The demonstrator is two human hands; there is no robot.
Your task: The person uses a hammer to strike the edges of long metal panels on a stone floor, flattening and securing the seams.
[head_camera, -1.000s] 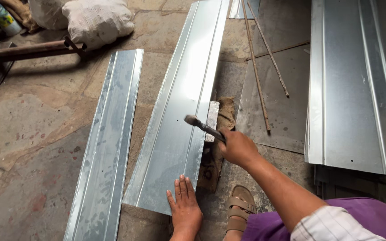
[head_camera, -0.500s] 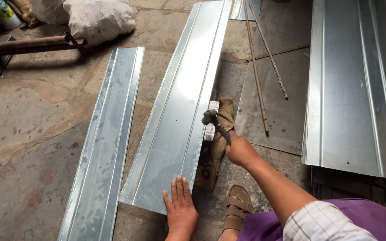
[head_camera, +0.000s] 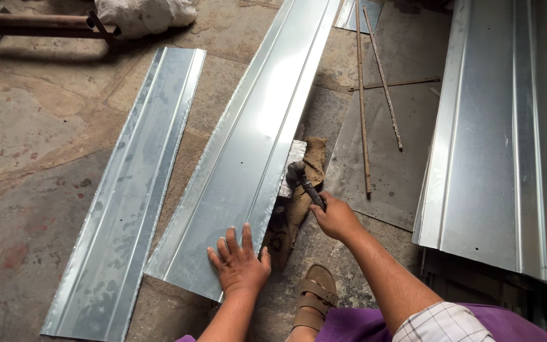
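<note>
The head camera looks down on a stone floor where a long galvanised sheet-metal strip runs from the near middle up toward the far edge. Its right-hand fold rests on a small metal block, which sits on a piece of burlap sacking.

The left hand lies flat on the near end of the strip, palm down and fingers spread wide, gripping nothing and simply pressing the sheet to the floor. The right hand is closed in a fist around the handle of a hammer, whose dark head sits down at the strip's edge just over the block; whether it actually touches the metal is hard to tell at this size. The right forearm comes in from the near right corner, wrist bent slightly so the handle slants up and to the left. A sandalled foot rests on the floor between the two arms.

The step in hand appears to be hammering the folded edge flat against the block. The next blow would call for a short lift from the wrist, landing squarely on the fold, with the left palm keeping the sheet from skating.

A second, narrower strip lies parallel toward the floor's left edge, a stack of profiled sheets lines the right edge, and thin steel rods lie between.
</note>
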